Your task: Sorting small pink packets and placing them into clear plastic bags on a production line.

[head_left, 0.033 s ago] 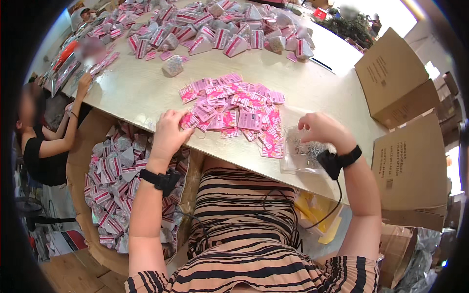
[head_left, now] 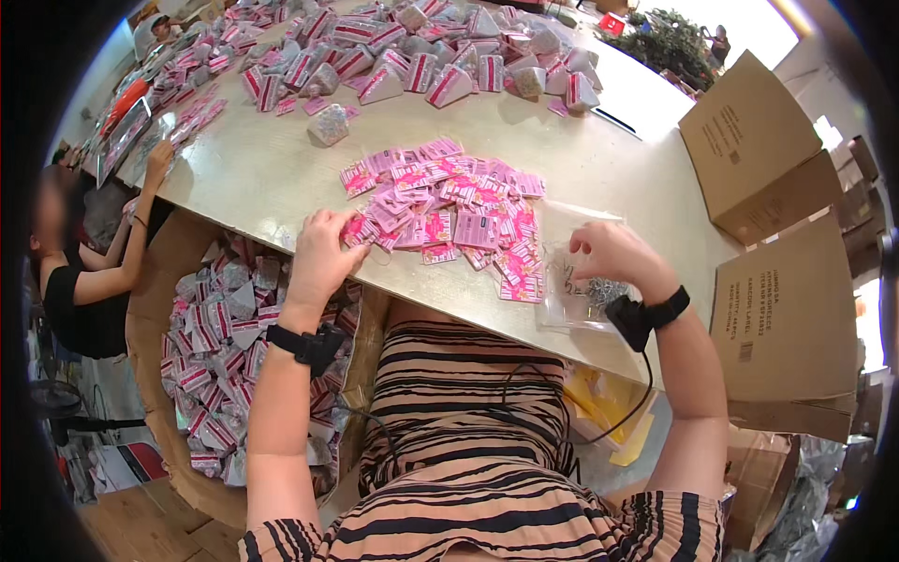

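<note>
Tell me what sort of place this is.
Probably a packing workshop: pink printed cards lie heaped on a wide worktable, wedge-shaped packages are piled in a large cardboard box beside it, and a co-worker has a hand at the table's edge.

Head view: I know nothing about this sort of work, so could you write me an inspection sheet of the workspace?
Surface: pale tabletop, slightly shiny.
Job's things: heaped pink cards; clear bag of small metal pieces.
Clutter: wrapped wedge-shaped packs at the far side; more in the cardboard box.
Hands: left hand at the cards' left edge, right hand over the bag; grips unclear.
Cables: dark cable from right wrist unit.
Surroundings: cartons right, another person left.
</note>
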`<state>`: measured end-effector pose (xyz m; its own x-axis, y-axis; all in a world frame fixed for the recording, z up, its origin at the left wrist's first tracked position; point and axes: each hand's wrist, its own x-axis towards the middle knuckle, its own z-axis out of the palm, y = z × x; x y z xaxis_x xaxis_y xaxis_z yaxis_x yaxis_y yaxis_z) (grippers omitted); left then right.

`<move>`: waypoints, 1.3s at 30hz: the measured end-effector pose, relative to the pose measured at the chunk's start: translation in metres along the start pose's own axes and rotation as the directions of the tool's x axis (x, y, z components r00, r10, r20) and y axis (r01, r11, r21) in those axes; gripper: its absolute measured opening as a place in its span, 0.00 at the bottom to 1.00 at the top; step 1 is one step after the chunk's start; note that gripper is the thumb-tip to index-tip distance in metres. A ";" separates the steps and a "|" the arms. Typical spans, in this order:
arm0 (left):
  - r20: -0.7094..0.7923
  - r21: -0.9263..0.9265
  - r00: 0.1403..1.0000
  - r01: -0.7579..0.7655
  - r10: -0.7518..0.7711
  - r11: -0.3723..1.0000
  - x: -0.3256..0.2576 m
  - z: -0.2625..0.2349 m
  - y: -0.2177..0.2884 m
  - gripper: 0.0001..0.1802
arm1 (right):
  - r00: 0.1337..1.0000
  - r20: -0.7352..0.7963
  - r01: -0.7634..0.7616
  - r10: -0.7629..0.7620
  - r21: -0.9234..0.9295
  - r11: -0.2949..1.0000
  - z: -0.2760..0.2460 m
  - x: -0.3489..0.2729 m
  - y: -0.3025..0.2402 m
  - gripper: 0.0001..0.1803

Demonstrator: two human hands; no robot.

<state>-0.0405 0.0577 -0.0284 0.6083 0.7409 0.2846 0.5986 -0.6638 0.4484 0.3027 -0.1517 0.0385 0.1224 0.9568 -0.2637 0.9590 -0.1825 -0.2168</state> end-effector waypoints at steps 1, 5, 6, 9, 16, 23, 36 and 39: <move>-0.031 0.009 0.999 -0.008 0.008 1.000 -0.001 0.002 -0.002 0.28 | 0.999 -0.034 -0.041 0.042 0.032 0.999 0.011 -0.004 -0.002 0.16; -0.083 -0.121 0.995 0.049 -0.060 0.991 0.001 0.002 0.001 0.28 | 0.986 -0.143 -0.064 0.087 0.154 0.986 0.041 -0.011 0.009 0.07; -0.166 -0.160 0.984 0.030 -0.057 0.987 0.000 0.000 0.002 0.27 | 0.986 -0.141 -0.066 0.089 0.159 0.985 0.042 -0.011 0.009 0.07; -0.264 -0.276 0.962 -0.011 -0.065 0.961 -0.002 -0.002 0.007 0.27 | 0.979 -0.137 -0.107 0.148 0.268 0.957 0.040 -0.015 0.007 0.07; -0.086 -0.648 0.990 0.029 -0.111 0.761 -0.003 -0.003 0.055 0.25 | 0.938 -0.261 -0.081 0.230 0.479 0.874 0.034 -0.021 0.005 0.06; 0.392 -0.919 0.917 0.388 -0.076 -0.061 -0.001 0.013 0.075 0.20 | 0.893 -0.278 0.048 0.353 0.840 0.540 0.041 -0.016 0.008 0.04; 0.392 -0.863 0.916 0.400 0.090 -0.310 -0.008 0.011 0.090 0.20 | 0.935 -0.330 0.355 0.132 0.837 -0.416 0.023 0.010 -0.079 0.08; 0.404 -0.846 0.907 0.421 0.120 -0.328 -0.014 0.008 0.090 0.25 | 0.937 -0.323 0.347 0.135 0.801 -0.487 0.033 0.025 -0.098 0.08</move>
<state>0.0091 -0.0130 0.0008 0.8343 0.5505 -0.0304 -0.3812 0.6156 0.6897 0.2030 -0.1172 0.0224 0.3267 0.9447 0.0273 -0.6298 0.2391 -0.7390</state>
